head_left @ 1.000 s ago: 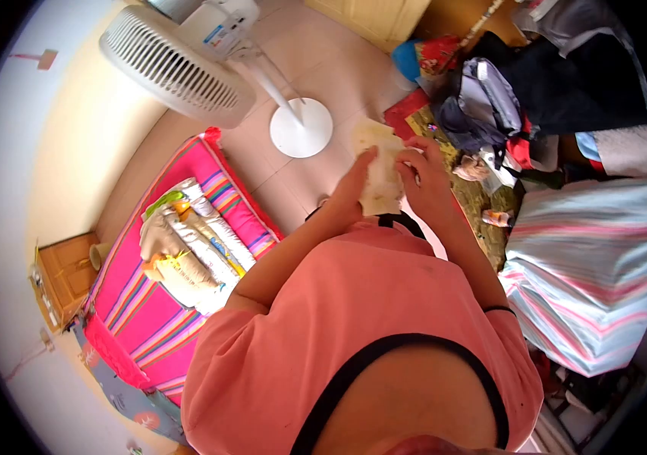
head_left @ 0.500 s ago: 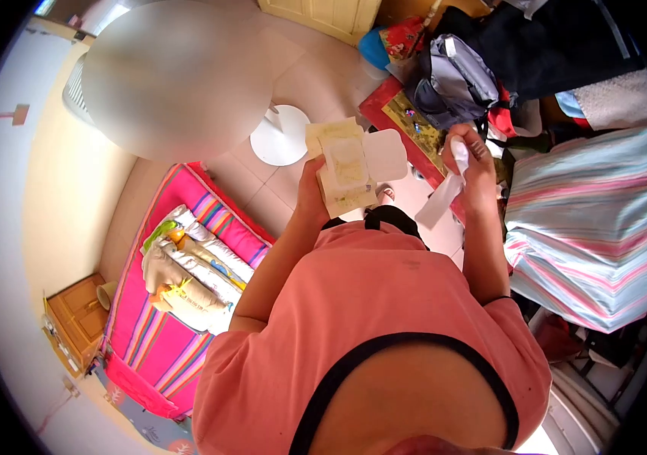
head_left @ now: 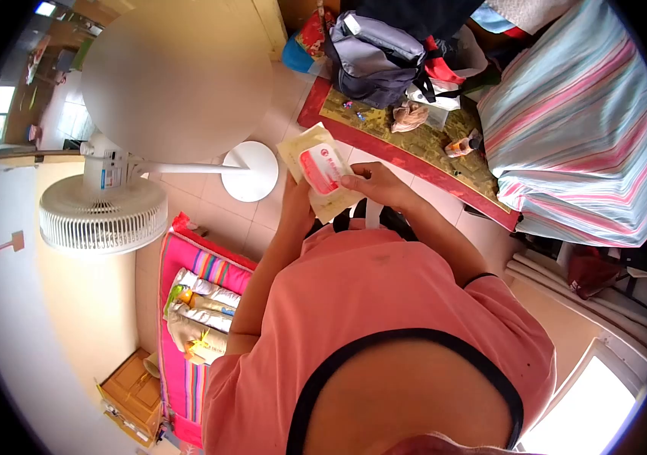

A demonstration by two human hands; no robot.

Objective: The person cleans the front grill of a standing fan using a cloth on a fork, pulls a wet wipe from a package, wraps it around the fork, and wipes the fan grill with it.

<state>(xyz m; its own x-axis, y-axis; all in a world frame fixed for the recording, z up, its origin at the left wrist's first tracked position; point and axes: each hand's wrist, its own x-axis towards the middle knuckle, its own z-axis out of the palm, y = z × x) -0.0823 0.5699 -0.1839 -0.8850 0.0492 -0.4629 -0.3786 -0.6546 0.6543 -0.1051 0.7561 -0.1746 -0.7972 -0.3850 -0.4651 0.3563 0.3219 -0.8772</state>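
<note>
Nearest the camera is your salmon-pink shirt with a black neck trim [head_left: 407, 292]. In front of it, both hands meet at the work. Your left hand [head_left: 299, 203] is closed on the lower left side of the pale yellow, flat, soft plastic pack [head_left: 298, 149], supporting it from beneath. Your right hand [head_left: 378, 183] is partly closed: the thumb lies against the edge of the white, round-cornered lid with a red printed label [head_left: 323, 168], and the other fingers curl inward. A narrow white strip [head_left: 373, 214] shows just below these fingers; whether they grip it cannot be told.

Status: the lid appears to be down flat on the pack, so closing looks done or nearly so. Whether its rim is latched is not visible. The pack is held in the air, tilted, and not set down. Its outer film looks slightly creased, and the label print is too small to read.

Beyond your right hand is the gold-patterned surface with a red border [head_left: 433, 155], bearing a grey and black fabric bag [head_left: 373, 57] and a small orange-and-white bottle [head_left: 461, 145]. Beyond your left arm, note the bright pink striped bed cover [head_left: 179, 379] and the white plastic floor fan [head_left: 103, 220].
</note>
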